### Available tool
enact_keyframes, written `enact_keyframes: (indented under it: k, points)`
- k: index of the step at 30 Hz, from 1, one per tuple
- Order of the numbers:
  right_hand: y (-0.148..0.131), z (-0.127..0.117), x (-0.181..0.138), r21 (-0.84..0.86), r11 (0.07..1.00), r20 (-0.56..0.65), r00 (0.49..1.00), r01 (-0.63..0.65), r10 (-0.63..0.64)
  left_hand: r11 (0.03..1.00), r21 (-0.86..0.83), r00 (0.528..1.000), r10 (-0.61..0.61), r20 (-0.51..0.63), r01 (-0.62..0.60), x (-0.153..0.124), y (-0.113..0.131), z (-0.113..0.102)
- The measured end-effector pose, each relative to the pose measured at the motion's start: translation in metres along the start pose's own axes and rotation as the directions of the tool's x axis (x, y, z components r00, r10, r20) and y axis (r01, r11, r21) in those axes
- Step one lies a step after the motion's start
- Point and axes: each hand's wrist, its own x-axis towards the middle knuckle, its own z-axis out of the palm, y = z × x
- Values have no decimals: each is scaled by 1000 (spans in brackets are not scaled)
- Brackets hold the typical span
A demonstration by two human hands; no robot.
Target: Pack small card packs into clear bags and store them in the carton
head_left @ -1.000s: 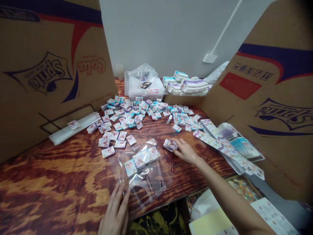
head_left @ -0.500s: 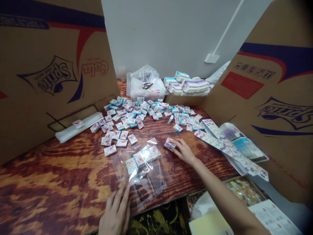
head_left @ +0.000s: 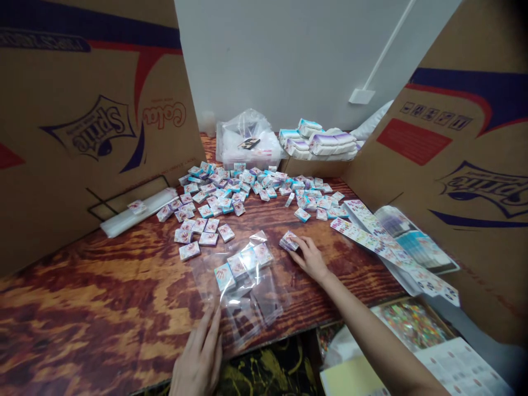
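Observation:
My left hand (head_left: pixel 201 349) lies with fingers stretched out at the near left edge of a clear plastic bag (head_left: pixel 251 313). Inside or under that bag sits a row of small printed boxes (head_left: pixel 237 265), white, blue and purple; the glare hides which. To the right of the bag, my right hand (head_left: pixel 307 257) grips a small purple-and-white box (head_left: pixel 288 241) between thumb and fingers, at the tabletop; a second box may be stacked with it. Several loose small boxes (head_left: pixel 208 238) lie just beyond the bag on the left.
A pile of small boxes (head_left: pixel 231 190) spreads across the back. Behind it stand a tub of plastic bags (head_left: pixel 247 146) and a carton (head_left: pixel 311 167) of wrapped packs. Tall cardboard boxes (head_left: pixel 53 181) flank both sides. Printed sheets (head_left: pixel 383 247) lie right; below is a box of colourful pieces (head_left: pixel 412 324).
The whole view has shifted slightly, moving the scene a little to the right. Both hands keep nearly the same places, the right one still holding its small box.

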Motion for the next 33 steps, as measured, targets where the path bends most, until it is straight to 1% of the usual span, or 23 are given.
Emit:
enact_keyframes:
  k: [2, 4, 6, 8, 9, 10, 11, 12, 13, 14, 16, 19, 21, 23, 29, 33]
  points:
    - [0, 4, 0, -4, 1000, 1, 1000, -1, 1, 998, -49, 999, -23, 27, 25, 1, 4, -3]
    - [-5, 1, 0, -4, 1000, -26, 1000, -12, 12, 992, -106, 995, -62, 73, 70, 2, 8, -7]
    - [-18, -13, -2, 16, 1000, -74, 997, -26, 27, 982, -151, 989, -101, 109, 117, 2, 11, -9]
    - [-42, -37, -8, 79, 997, -113, 993, -21, 29, 972, -180, 985, -129, 117, 148, 0, 12, -10]
    - [-58, -50, -13, 128, 992, -101, 995, -3, 16, 969, -189, 983, -139, 119, 160, 0, 12, -9]
    - [-76, -61, -20, 184, 982, -71, 997, 39, -26, 966, -197, 982, -145, 118, 166, -1, 12, -8]
    - [-95, -70, -27, 244, 966, -11, 996, 86, -86, 964, -205, 981, -148, 122, 171, -2, 11, -7]
    - [-114, -75, -34, 303, 945, 79, 985, 126, -156, 962, -213, 981, -149, 123, 173, -3, 11, -6]
    - [-132, -75, -40, 361, 920, 170, 960, 151, -224, 960, -222, 982, -146, 122, 170, -3, 10, -5]
    - [-148, -70, -45, 409, 898, 240, 931, 161, -276, 959, -231, 983, -142, 119, 167, -3, 10, -4]
    - [-170, -50, -51, 459, 875, 323, 889, 154, -325, 956, -249, 985, -131, 109, 154, -3, 10, -3]
    - [-183, -15, -49, 459, 875, 347, 875, 155, -337, 955, -258, 987, -124, 98, 146, -4, 10, -3]
    - [-185, 2, -44, 452, 875, 336, 876, 171, -345, 953, -262, 986, -132, 98, 153, -5, 11, -2]
    - [-185, 11, -40, 445, 874, 309, 883, 195, -354, 949, -270, 985, -139, 97, 161, -6, 11, -2]
    - [-188, 23, -42, 397, 879, 187, 915, 262, -357, 957, -229, 982, -156, 104, 177, -12, 9, 5]
    - [-187, 32, -46, 454, 856, 162, 922, 246, -351, 958, -241, 986, -142, 84, 158, -14, 8, 6]
